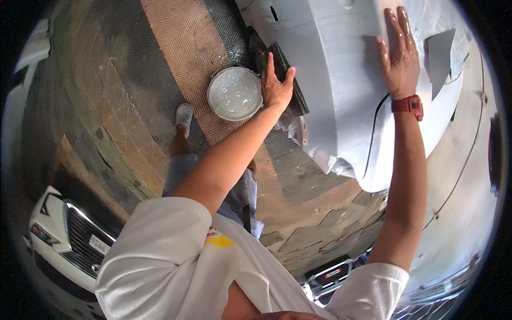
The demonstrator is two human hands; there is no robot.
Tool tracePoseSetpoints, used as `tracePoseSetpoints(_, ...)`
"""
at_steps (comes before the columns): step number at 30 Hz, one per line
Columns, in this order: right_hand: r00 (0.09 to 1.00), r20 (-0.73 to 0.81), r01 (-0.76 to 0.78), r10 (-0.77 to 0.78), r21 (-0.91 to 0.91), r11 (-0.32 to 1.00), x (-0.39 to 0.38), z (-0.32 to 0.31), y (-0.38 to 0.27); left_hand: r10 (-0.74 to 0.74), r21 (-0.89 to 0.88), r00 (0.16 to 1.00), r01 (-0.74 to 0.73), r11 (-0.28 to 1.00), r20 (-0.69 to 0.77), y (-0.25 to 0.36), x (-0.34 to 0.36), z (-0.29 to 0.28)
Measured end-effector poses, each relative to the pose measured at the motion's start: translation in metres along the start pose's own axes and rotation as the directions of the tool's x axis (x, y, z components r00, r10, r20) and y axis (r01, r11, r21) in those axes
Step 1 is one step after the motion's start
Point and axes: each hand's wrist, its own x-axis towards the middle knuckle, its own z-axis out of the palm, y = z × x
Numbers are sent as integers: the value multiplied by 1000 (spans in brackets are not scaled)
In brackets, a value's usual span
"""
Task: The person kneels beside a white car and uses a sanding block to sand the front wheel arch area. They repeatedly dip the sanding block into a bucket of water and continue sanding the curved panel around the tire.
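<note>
A large pale grey car body panel (pixel 341 69) spans the upper right, its surface wet and shiny in places. Flat on it lies my right hand (pixel 400 64), fingers stretched and glistening wet, with a red watch (pixel 408 106) at the wrist. My left hand (pixel 277 88) is by the panel's left edge, against a long dark bar (pixel 295 88); thumb and forefinger are spread apart, and the other fingers are partly hidden. Just left of this hand stands a round white bucket (pixel 234 93) of cloudy, bubbly water. A grey angular flat piece (pixel 440 61) is beside my right hand.
A thin black cord (pixel 373 133) curves along the panel. Clear plastic film (pixel 341 166) hangs at its near edge. Below is patterned tile flooring (pixel 176 32) in brown and dark bands; my foot in a light clog (pixel 184 116) is on it. A white car (pixel 69 234) stands lower left.
</note>
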Motion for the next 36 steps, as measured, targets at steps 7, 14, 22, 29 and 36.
tracePoseSetpoints(7, 1000, 6, -8, 8, -22, 1000, -4, 3, 4, 99, 140, 974, -71, 988, -203, 2, -15, 23)
tracePoseSetpoints(14, 994, -70, 87, -86, 15, 996, -1, 2, 5, 138, 37, 974, -134, 990, -181, -30, -179, 88)
tracePoseSetpoints(22, 991, 14, 130, -130, -32, 991, -2, 0, 2, 19, -5, 972, -20, 1000, -233, -9, -20, 22)
tracePoseSetpoints(29, 995, 31, 99, -99, -7, 995, -8, -5, -1, 284, 67, 940, -276, 959, -189, -28, -148, 66)
tracePoseSetpoints(36, 989, 36, 145, -146, 32, 989, 2, -3, -11, 5, -25, 991, -8, 1000, -132, -19, 14, 4)
